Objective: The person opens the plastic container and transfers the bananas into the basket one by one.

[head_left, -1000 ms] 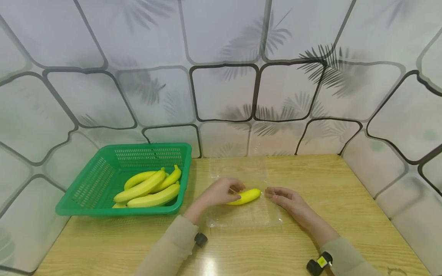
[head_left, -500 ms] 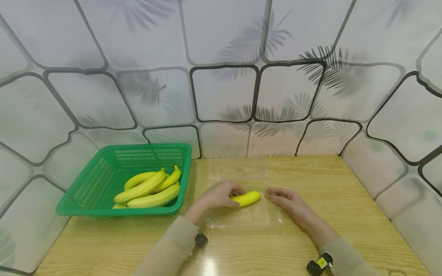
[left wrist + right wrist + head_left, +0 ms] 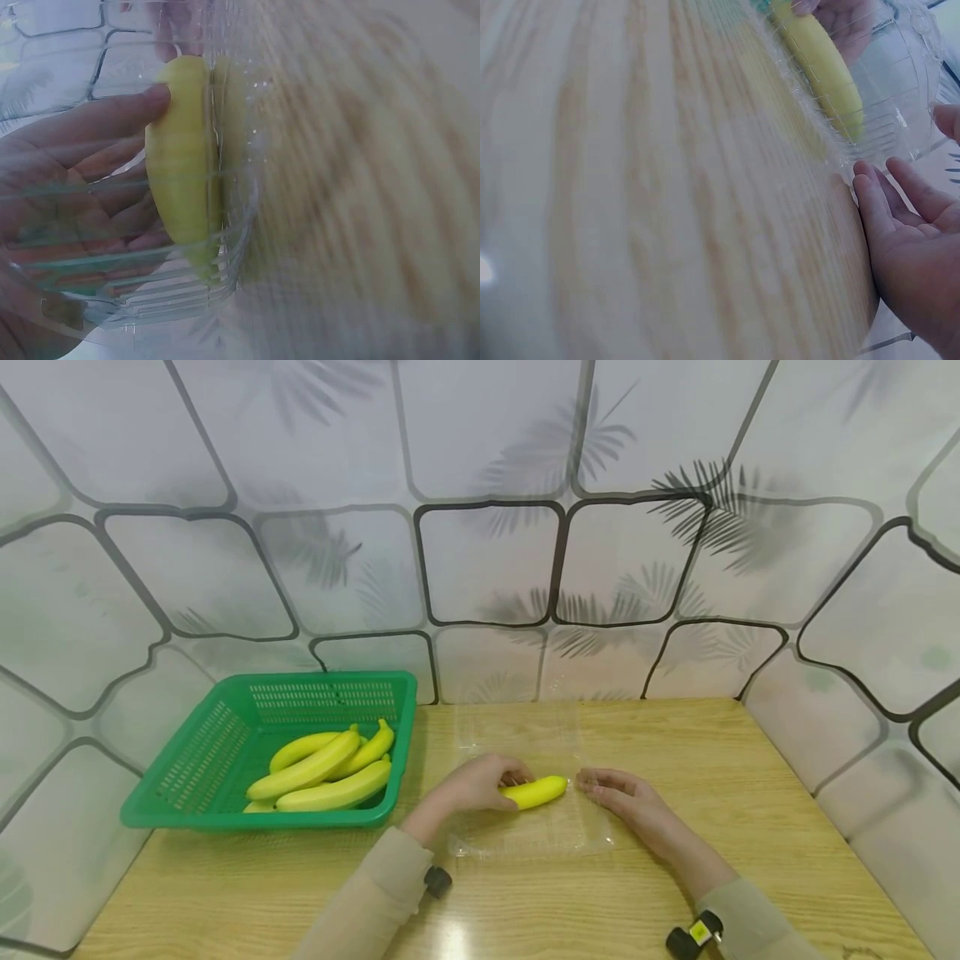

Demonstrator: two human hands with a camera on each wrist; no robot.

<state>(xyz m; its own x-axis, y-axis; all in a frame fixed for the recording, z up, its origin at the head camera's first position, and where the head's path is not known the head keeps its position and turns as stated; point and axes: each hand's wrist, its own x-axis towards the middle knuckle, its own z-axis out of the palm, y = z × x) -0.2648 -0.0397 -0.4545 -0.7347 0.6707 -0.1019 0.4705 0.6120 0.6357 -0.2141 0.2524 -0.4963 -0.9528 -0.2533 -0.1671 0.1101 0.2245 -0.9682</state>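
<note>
A clear plastic clamshell box (image 3: 525,845) with ribbed walls lies on the wooden table, its transparent lid raised behind it. In it is a bright yellow banana (image 3: 542,791), pointing to the right. My left hand (image 3: 480,785) reaches in from the left and holds the banana's left end, the thumb on the near side. In the left wrist view, the banana (image 3: 184,150) shows through the clear wall beside the thumb and fingers. At the box's right side is my right hand (image 3: 628,797), relaxed fingertips right at the wall; the right wrist view shows its fingers (image 3: 874,195) loosely bent.
A green plastic basket (image 3: 258,820) stands at the left of the table, holding several bananas (image 3: 333,789). Patterned wall panels (image 3: 487,568) enclose the table (image 3: 720,777) at the back and sides.
My left hand has brought the banana slightly down and toward me inside the box, then stayed put over the last half second. My right hand has kept its place at the box's side.
</note>
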